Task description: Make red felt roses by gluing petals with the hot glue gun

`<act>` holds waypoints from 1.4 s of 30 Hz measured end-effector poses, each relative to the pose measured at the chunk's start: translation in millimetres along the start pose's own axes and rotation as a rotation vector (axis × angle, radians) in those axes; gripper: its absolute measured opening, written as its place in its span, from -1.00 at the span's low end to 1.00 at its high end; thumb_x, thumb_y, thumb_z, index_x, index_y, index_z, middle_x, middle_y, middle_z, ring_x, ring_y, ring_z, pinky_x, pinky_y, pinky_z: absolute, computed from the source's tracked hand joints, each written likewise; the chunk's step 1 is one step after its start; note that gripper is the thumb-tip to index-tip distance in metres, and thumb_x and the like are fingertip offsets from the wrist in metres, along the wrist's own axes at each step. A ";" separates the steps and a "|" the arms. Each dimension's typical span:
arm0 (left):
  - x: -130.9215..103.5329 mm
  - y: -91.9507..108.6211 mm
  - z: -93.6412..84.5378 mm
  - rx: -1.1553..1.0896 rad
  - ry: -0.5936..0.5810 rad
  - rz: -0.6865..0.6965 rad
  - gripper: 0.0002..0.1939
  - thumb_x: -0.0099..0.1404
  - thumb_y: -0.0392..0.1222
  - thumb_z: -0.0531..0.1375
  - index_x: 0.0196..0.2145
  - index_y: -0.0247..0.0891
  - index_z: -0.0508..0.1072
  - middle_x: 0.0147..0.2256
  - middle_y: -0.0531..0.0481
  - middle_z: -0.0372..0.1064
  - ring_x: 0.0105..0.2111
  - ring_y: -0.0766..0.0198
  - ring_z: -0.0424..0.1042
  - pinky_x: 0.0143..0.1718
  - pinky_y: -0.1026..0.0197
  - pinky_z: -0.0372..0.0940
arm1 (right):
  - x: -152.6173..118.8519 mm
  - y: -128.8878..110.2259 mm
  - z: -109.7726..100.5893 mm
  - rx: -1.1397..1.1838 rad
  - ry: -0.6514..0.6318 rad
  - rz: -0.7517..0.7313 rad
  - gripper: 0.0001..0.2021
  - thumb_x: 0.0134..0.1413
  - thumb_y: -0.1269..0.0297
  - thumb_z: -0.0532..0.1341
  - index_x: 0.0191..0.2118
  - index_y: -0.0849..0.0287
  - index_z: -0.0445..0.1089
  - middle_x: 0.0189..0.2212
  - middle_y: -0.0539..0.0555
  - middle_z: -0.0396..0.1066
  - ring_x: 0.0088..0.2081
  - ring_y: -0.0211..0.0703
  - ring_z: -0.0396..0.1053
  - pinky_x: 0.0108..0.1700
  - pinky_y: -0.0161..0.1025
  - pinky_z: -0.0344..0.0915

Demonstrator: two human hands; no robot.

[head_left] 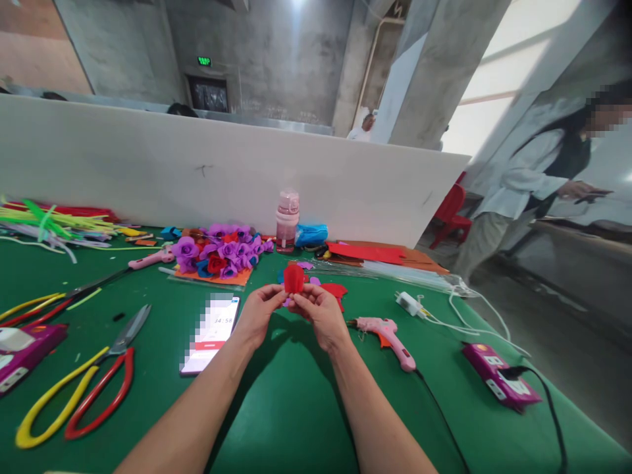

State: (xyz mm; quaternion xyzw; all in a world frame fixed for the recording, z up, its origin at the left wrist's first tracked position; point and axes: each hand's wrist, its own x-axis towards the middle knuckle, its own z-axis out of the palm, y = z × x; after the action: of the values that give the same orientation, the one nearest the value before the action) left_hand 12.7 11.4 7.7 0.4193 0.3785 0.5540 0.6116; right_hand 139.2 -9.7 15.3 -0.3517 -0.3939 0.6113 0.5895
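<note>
Above the green table [296, 408], a small red petal [293, 278] is pinched upright between my two hands. My left hand [259, 313] grips its lower left side with closed fingers. My right hand [318, 311] pinches the lower right side. Loose red pieces [336, 291] and a few purple ones lie just behind my hands. A pink glue gun [388, 336] rests to the right of my right hand. Left of my left hand lies a lit phone [212, 336]. A pile of purple, red and blue flowers [222, 251] is behind the phone.
Red-and-yellow-handled scissors [99, 382] lie at the left, near another pair. A pink bottle [287, 220] stands before the white partition [222, 158]. Colourful strips [49, 224] fill the far left. A purple power strip [501, 376] and cords lie right. A person [533, 171] stands beyond the table.
</note>
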 end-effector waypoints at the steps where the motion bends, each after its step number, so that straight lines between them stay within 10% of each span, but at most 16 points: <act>1: 0.1 -0.2 -0.1 -0.003 0.004 0.001 -0.73 -0.15 -0.13 0.36 -0.46 -0.32 0.50 -0.48 -0.01 0.43 -0.46 0.34 0.35 -0.33 0.27 0.21 | -0.2 -0.3 0.2 0.000 0.000 0.004 -0.71 -0.28 0.26 0.38 -0.34 0.22 0.43 -0.49 0.01 0.48 -0.46 -0.30 0.43 -0.27 -0.31 0.37; 42: -1.9 -0.1 3.6 0.000 0.055 -0.002 -0.72 -0.19 -0.13 0.38 -0.48 -0.31 0.51 -0.50 0.03 0.42 -0.47 0.36 0.32 -0.35 0.29 0.18 | 2.2 4.6 -3.9 -0.028 0.033 0.010 -0.71 -0.33 0.28 0.40 -0.40 0.20 0.35 -0.53 -0.05 0.45 -0.50 -0.32 0.40 -0.33 -0.33 0.34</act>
State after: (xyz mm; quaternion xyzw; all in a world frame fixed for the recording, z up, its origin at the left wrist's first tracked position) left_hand 15.9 9.2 8.9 0.4038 0.3955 0.5647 0.6014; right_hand 140.5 -7.1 9.6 -0.3720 -0.3910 0.6025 0.5879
